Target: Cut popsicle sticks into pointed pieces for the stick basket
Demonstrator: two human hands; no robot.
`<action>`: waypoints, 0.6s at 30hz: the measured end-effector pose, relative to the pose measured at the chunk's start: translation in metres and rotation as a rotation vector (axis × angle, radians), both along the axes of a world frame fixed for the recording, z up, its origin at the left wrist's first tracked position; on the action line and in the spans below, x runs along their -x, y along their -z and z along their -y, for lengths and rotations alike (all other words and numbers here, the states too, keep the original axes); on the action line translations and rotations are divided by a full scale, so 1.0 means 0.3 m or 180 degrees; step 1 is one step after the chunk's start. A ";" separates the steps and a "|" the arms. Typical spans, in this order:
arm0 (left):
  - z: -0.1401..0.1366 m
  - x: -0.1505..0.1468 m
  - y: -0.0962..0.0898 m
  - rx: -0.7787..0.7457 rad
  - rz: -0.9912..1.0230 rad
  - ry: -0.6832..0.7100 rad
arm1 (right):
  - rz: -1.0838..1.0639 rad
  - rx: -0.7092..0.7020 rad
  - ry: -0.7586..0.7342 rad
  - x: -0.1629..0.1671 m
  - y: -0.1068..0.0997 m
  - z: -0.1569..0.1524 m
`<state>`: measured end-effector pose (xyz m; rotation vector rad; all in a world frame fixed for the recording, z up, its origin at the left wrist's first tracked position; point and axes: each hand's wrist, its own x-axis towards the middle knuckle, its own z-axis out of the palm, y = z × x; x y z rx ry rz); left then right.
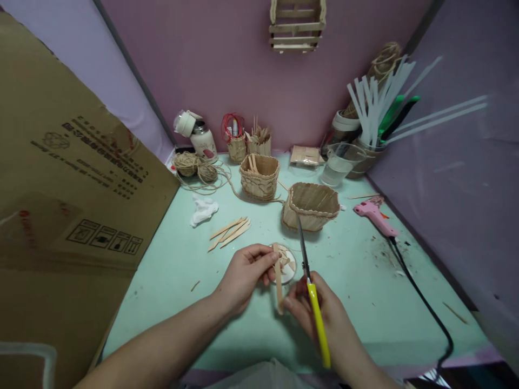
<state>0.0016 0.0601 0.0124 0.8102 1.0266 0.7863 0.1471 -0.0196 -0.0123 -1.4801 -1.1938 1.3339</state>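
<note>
On the table (162, 292): I judge the work partway along; formed pieces and loose stock share one flat, pale green surface.
Box (81, 189): brown cardboard, flat-sided, printed, standing at the left.
Near basket (316, 216): formed; walls of upright flat wooden strips, cord-like edging along the rim.
Far basket (259, 186): formed; rougher, woven-looking wall, with wooden strips standing inside.
Left hand (248, 270): I see thumb and fingers pinching the stick near its upper end.
Right hand (330, 310): curled around the scissors handles; its fingertips are just beside the stick's lower end. I cannot tell whether they touch it.
Glue gun (377, 217): pink, with a black cable; lying at the right, in neither hand.
Scissors (318, 324): yellow handles, slim dark metal blades pointing toward the near basket; blades look pressed together, apart from the stick.
Stick (278, 286): flat, smooth, pale wood, held partly over the dish; lower end rounded, so I judge that end uncut.
Loose sticks (235, 234): left of the dish, ends pointed; I judge them cut, joining not yet done.
Dish (288, 278): round, white, holding scraps.
Scraps (286, 263): small, angular wood offcuts; I take them as trimming done.
</note>
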 end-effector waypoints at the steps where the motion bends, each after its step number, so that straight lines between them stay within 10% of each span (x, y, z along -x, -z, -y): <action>1: 0.004 0.002 0.003 -0.0002 -0.0018 -0.0026 | 0.0080 0.0069 -0.0181 -0.015 -0.008 0.014; 10: 0.039 0.002 0.024 -0.0056 -0.0241 0.0138 | 0.0036 0.0417 -0.1277 -0.093 -0.103 0.078; 18: 0.036 -0.004 0.021 0.0072 -0.0315 0.0292 | 0.0145 0.0492 -0.1191 -0.076 -0.130 0.062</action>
